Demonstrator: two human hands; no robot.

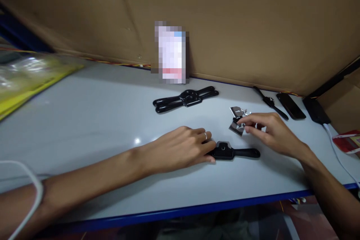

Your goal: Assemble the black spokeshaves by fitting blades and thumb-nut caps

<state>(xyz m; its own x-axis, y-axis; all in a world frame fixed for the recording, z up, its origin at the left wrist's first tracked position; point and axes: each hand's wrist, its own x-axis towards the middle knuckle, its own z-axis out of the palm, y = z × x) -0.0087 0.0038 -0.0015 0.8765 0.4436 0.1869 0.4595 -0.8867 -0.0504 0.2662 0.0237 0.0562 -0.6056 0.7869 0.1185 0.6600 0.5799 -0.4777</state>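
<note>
My left hand [182,148] lies closed over one handle of a black two-handled tool [233,153] flat on the white table [98,120]; a ring shows on one finger. The tool's other handle sticks out to the right. My right hand [270,129] pinches small shiny metal parts [237,122] just beyond that tool, fingers pressed together on them. Farther back lie two more black tools of the same kind [185,98], side by side.
A cardboard wall [225,18] backs the table. A blurred card [171,54] stands against it. At the back right lie a black wristwatch [270,102], a dark phone [290,105], a black box [316,110] with a white cable. Yellow packaging [30,78] lies far left.
</note>
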